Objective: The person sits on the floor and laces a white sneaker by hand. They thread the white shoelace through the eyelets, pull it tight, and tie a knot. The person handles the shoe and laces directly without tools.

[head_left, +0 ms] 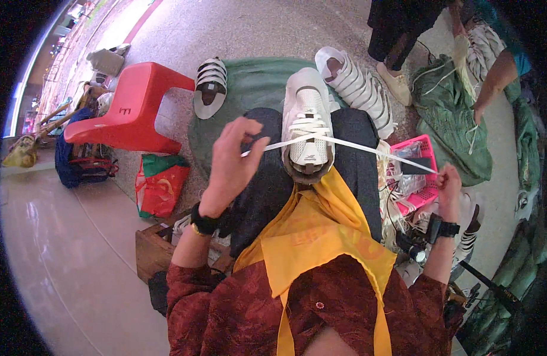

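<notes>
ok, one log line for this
left hand: holds left lace, taut | right hand: holds right lace, taut | white shoe: laces crossed on top

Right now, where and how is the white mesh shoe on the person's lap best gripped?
The white mesh shoe is probably best pinched across its rounded toe, coming from the far side: that end juts forward uncovered, while the flat white lace stretches across nearer the opening to the left hand and right hand.
</notes>
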### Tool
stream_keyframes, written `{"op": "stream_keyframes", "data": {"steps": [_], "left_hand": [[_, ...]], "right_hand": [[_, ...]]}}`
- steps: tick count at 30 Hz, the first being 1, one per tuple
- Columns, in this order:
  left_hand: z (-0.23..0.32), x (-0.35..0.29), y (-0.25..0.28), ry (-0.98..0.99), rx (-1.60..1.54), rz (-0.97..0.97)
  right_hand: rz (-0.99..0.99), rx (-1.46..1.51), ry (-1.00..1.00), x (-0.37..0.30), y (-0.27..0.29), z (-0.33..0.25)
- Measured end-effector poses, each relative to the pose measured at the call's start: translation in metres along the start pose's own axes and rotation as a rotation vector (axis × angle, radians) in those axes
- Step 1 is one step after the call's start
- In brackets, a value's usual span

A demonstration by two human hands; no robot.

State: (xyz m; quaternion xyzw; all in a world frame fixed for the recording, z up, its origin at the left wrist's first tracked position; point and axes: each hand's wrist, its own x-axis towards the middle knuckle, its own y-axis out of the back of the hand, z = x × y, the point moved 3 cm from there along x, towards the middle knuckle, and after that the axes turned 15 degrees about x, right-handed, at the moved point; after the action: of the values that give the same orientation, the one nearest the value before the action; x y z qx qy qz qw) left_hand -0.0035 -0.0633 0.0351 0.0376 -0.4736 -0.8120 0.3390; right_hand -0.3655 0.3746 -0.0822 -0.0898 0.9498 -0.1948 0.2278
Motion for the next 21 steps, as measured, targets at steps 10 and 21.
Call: {"op": "stream_keyframes", "data": {"steps": [10,21], "left_hand": [[0.02,0.01,-0.035,-0.004,-0.105,-0.119],[-0.004,0.003,-0.037,0.208,-0.464,-0.389]], "right_hand": [[-0.049,-0.281,0.042,-0.002,-0.007,0.01],[0.031,-0.166,0.106,0.019,0.039,0.001]]}}
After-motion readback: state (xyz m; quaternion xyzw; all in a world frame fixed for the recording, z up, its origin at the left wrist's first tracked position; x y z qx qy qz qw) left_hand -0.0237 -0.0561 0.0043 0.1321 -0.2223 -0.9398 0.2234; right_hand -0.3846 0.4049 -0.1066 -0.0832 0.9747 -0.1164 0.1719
